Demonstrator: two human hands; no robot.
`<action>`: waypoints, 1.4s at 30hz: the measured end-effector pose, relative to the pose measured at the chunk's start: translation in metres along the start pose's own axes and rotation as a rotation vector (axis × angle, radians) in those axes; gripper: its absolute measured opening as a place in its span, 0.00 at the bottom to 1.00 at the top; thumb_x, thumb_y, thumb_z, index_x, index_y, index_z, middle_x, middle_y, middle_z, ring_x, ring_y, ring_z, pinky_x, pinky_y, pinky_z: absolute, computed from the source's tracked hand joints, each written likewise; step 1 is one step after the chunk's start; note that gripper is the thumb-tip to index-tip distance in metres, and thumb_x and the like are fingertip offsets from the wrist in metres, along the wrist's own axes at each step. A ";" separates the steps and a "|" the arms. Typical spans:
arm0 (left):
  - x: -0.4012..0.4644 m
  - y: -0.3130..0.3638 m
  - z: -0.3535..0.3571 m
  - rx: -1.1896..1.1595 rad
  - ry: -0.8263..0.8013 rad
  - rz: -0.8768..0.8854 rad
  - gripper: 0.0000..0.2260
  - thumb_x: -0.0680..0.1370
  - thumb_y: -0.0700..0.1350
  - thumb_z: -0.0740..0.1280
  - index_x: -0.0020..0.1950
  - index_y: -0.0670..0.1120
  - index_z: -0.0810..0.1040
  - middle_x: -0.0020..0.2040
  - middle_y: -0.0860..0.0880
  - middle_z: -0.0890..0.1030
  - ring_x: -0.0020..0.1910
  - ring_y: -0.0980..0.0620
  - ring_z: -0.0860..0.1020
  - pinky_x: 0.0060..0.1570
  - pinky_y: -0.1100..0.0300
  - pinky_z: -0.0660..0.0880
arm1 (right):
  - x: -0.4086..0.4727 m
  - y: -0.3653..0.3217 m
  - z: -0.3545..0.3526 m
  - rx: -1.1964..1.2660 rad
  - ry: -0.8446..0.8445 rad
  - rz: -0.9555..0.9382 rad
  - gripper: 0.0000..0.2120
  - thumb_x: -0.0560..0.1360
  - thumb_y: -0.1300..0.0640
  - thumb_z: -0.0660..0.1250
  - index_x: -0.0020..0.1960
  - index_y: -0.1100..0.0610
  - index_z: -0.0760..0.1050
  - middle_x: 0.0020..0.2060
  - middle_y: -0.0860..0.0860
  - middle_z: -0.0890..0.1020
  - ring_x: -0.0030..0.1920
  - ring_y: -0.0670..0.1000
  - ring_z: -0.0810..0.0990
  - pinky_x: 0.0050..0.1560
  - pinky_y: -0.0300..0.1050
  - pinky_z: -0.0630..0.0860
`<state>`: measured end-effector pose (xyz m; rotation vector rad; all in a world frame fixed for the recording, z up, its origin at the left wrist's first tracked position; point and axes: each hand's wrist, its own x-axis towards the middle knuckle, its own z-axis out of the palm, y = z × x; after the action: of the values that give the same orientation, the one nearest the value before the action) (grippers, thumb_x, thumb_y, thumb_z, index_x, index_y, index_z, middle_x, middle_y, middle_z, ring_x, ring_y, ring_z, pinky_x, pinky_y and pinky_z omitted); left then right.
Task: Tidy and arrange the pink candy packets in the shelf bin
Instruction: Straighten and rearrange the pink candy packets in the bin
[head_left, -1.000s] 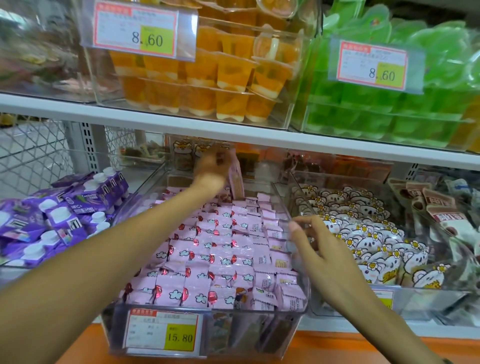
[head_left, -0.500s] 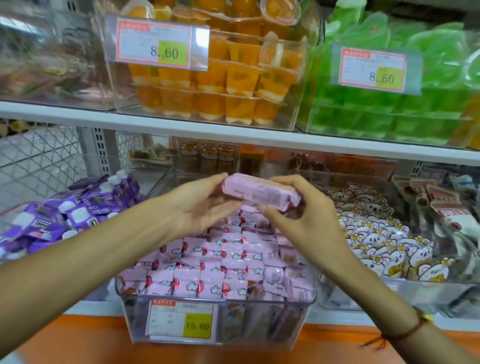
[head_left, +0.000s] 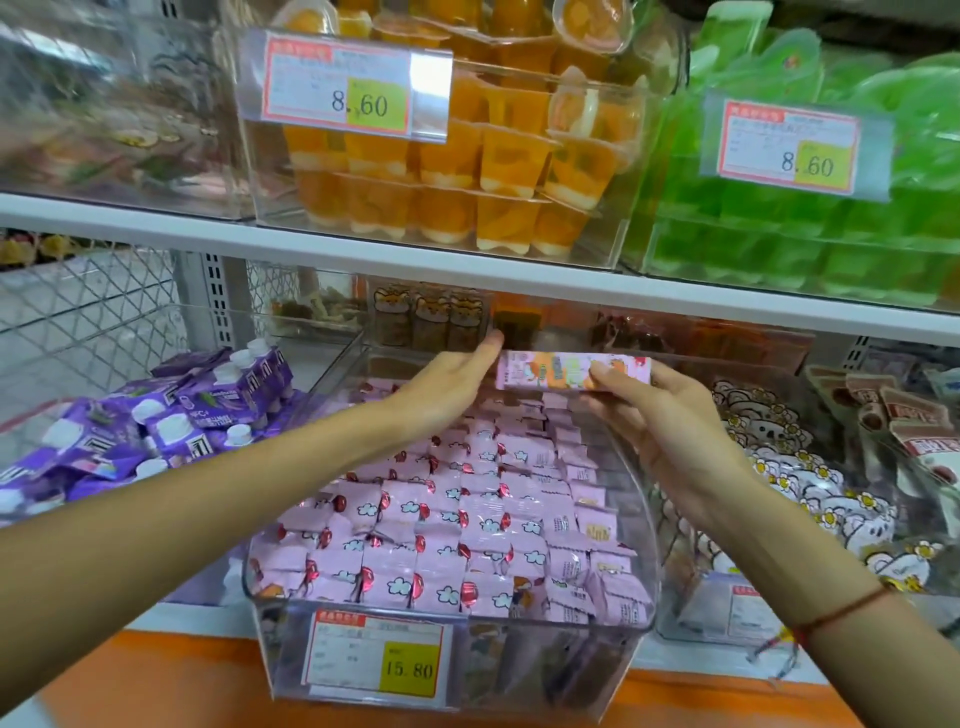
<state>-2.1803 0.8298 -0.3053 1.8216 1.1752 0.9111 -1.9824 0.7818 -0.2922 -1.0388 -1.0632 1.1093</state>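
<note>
A clear shelf bin (head_left: 519, 675) on the lower shelf is full of pink candy packets (head_left: 441, 535) lying in rows. Above the bin's back half I hold a pink bundle of packets (head_left: 550, 370) level between both hands. My right hand (head_left: 654, 421) grips its right end with thumb and fingers. The straight fingers of my left hand (head_left: 447, 384) press against its left end. The bundle's underside is hidden.
Purple pouches (head_left: 171, 421) fill the bin to the left, white cartoon-dog packets (head_left: 810, 499) the bin to the right. The upper shelf edge (head_left: 467, 270) runs just above my hands, with orange jelly cups (head_left: 467, 171) and green ones (head_left: 810, 234) on it. A price tag (head_left: 379, 657) fronts the bin.
My left hand drew a pink bundle from the back of the bin, and my right hand came up from the bin's right side. Both now hold it level.
</note>
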 end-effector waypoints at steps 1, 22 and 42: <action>0.011 -0.005 -0.001 0.170 0.008 0.005 0.19 0.81 0.60 0.48 0.55 0.56 0.77 0.46 0.53 0.83 0.48 0.51 0.79 0.44 0.59 0.73 | 0.010 0.003 0.000 -0.114 0.075 -0.035 0.13 0.73 0.60 0.70 0.56 0.62 0.76 0.49 0.57 0.84 0.48 0.54 0.84 0.48 0.42 0.81; 0.054 -0.036 -0.013 0.927 0.001 0.123 0.12 0.79 0.45 0.58 0.61 0.47 0.74 0.57 0.46 0.78 0.49 0.47 0.76 0.45 0.55 0.75 | 0.107 0.035 0.056 -1.401 -0.252 -0.352 0.18 0.73 0.58 0.70 0.62 0.54 0.76 0.62 0.53 0.76 0.60 0.55 0.75 0.57 0.44 0.73; 0.065 -0.022 0.011 0.987 -0.153 0.066 0.19 0.82 0.52 0.54 0.72 0.52 0.65 0.72 0.48 0.66 0.68 0.45 0.67 0.65 0.48 0.67 | -0.068 0.032 -0.032 -1.092 -0.159 -0.308 0.12 0.77 0.58 0.60 0.53 0.42 0.70 0.33 0.41 0.78 0.34 0.35 0.76 0.31 0.29 0.68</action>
<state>-2.1587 0.8942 -0.3191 2.6341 1.6203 0.1709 -1.9648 0.7163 -0.3374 -1.5430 -1.9644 0.2941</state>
